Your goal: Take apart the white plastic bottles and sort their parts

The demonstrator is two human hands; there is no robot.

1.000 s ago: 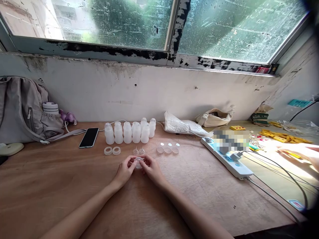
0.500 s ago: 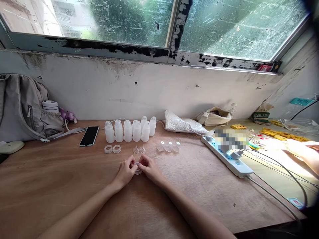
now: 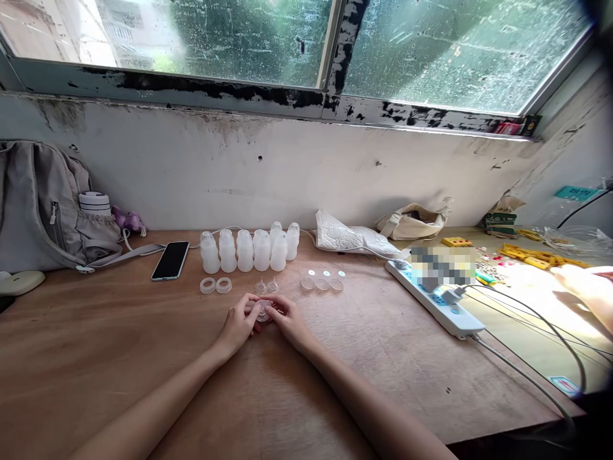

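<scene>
You have a clear round part [image 3: 262, 312] just below the centre of the frame, above the bare front of the wooden table [image 3: 119, 351]. Your left hand [image 3: 239, 321] pinches its left side and your right hand [image 3: 288, 321] its right, the fingers of each drawn in narrow, thumbs nearest the camera. Whether its underside touches the wood, you can't tell from here. The step in hand looks like fitting or adjusting this part by feel; the next move calls for even pressure from both sides and for holding it level, since something so smooth may slip.

Just beyond your fingertips lie two clear stemmed pieces [image 3: 260, 287]. Left of them sit two translucent rings [image 3: 207, 291]; to the right, three clear discs [image 3: 307, 285] lie in a row, with small white discs [image 3: 311, 273] at their far edges. Behind, at centre, stand the frosted bottles [image 3: 245, 252]. Farther out, a phone [image 3: 170, 261] lies at centre left, and a power strip [image 3: 433, 300] runs across the right.
</scene>
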